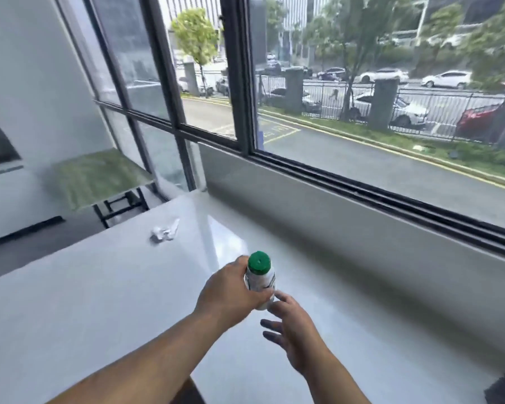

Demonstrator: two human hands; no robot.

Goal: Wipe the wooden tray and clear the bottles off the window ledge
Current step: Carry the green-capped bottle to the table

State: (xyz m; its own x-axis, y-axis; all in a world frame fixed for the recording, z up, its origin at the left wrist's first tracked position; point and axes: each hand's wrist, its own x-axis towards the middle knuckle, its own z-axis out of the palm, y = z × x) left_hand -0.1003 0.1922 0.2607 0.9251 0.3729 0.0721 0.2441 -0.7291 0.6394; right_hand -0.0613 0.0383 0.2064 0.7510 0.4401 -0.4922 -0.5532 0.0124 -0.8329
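Green-capped and white, the bottle [260, 279] stands nearly upright over the white ledge [318, 287], its long axis vertical and the cap tipped slightly toward the camera. The left hand [231, 293] wraps its body, fingers curled tight around it. The right hand [292, 328] hovers just beside, fingers spread, fingertips near the bottle's base.

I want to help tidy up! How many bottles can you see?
1. The green-capped bottle is held in the left hand above the white ledge. More may sit outside the picture.
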